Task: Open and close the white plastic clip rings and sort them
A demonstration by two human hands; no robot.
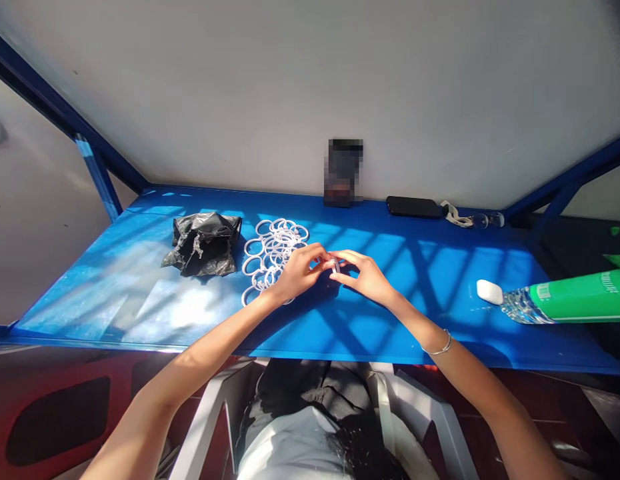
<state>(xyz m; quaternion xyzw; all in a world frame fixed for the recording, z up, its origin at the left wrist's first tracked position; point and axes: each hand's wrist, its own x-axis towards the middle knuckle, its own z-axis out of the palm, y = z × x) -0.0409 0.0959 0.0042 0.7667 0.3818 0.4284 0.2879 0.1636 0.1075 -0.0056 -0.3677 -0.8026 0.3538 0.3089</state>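
Observation:
Both my hands meet over the middle of the blue table. My left hand and my right hand pinch a small white plastic ring between their fingertips. Just left of my left hand lies a pile of several white rings, linked or overlapping; my left wrist covers the pile's lower edge. A thin bracelet sits on my right wrist.
A crumpled black plastic bag lies left of the rings. A dark phone and a small white clip lie by the wall. A green-labelled water bottle lies on its side at the right. A white chair is under me.

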